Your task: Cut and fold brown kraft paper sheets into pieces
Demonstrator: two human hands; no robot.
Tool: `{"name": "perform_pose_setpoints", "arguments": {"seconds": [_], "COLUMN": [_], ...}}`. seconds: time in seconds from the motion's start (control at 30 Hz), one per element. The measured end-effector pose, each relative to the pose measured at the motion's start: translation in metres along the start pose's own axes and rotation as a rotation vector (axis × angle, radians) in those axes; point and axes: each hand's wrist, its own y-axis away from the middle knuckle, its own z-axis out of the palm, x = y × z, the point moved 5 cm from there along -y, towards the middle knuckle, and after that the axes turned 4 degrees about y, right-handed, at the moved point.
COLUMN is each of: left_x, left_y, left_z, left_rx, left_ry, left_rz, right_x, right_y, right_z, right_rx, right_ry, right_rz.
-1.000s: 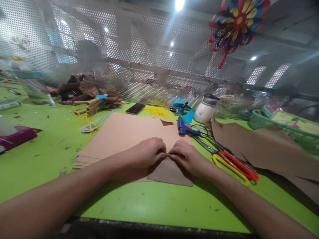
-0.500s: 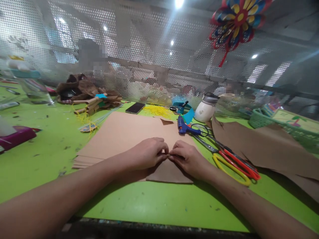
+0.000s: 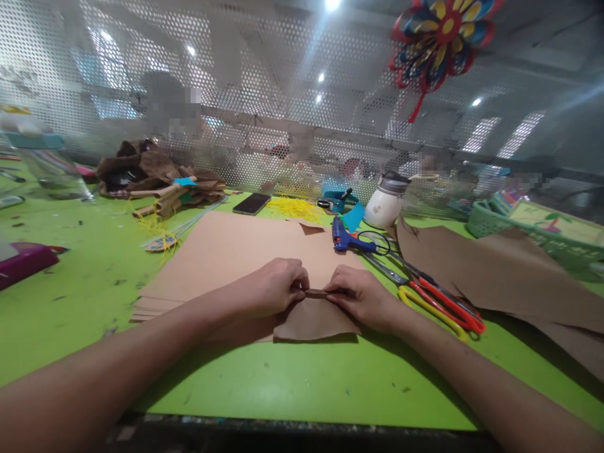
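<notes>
A small piece of brown paper [image 3: 317,322] has its far edge folded or rolled into a narrow strip. My left hand [image 3: 279,284] pinches the left end of that strip between thumb and fingers. At the right end my right hand [image 3: 359,294] pinches it too, leaving a short stretch showing between the hands. The near part of the piece hangs toward me, its lower edge by the table front. Beneath and behind both hands lies a stack of larger tan paper sheets [image 3: 221,245].
Right of the stack lie a blue glue gun [image 3: 346,238], scissors with red and yellow handles [image 3: 438,308] and large brown paper [image 3: 500,270]. Behind are a phone [image 3: 251,203], yellow strands [image 3: 293,207], a white bottle [image 3: 384,204] and rolled paper [image 3: 172,195]. A green basket [image 3: 533,236] stands far right.
My hands have moved apart along the paper's folded edge, so more of the strip shows between them. The whole view has shifted slightly.
</notes>
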Motion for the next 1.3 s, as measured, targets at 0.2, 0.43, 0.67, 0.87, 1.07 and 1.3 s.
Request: {"name": "perform_pose_setpoints", "arguments": {"seconds": [0.2, 0.43, 0.67, 0.87, 1.07, 1.3], "left_x": [0.006, 0.012, 0.009, 0.012, 0.015, 0.021], "left_y": [0.002, 0.008, 0.015, 0.017, 0.019, 0.022], "left_z": [-0.010, -0.015, -0.010, -0.011, -0.014, -0.017], "left_rx": [-0.035, -0.062, -0.058, -0.099, -0.154, -0.166], "left_ry": [-0.033, -0.043, -0.041, -0.092, -0.124, -0.164], "left_rz": [0.011, 0.103, 0.137, 0.121, 0.094, 0.151], "right_x": [-0.001, 0.001, -0.004, -0.008, -0.010, -0.011], "right_y": [0.000, 0.002, 0.004, 0.007, 0.008, 0.011], "right_z": [-0.003, -0.005, -0.009, -0.012, -0.012, -0.009], "right_rx": [-0.041, -0.077, -0.168, -0.223, -0.250, -0.259], "right_ry": [0.008, 0.018, 0.097, 0.089, 0.176, 0.276], "right_rz": [0.013, -0.026, -0.039, -0.027, -0.049, -0.090]}}
